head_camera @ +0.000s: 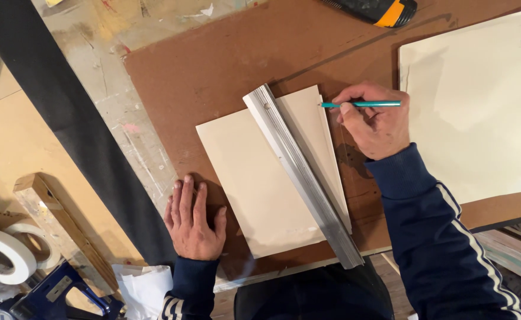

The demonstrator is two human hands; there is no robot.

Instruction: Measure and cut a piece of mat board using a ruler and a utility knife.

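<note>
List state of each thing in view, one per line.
left hand: flat, palm down on brown board
right hand: holding teal pencil, tip at the sheet's edge
cream sheet: flat on board, under ruler
metal ruler: lying diagonally across sheet
utility knife: lying on board
tape roll: lying flat

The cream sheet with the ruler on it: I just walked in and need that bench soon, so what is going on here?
A person's right hand holds a teal pencil, its tip at the right edge of a cream sheet near its top corner. A metal ruler lies diagonally across the sheet. The left hand rests flat on the brown board, beside the sheet's lower left edge. A utility knife lies at the far edge.
</note>
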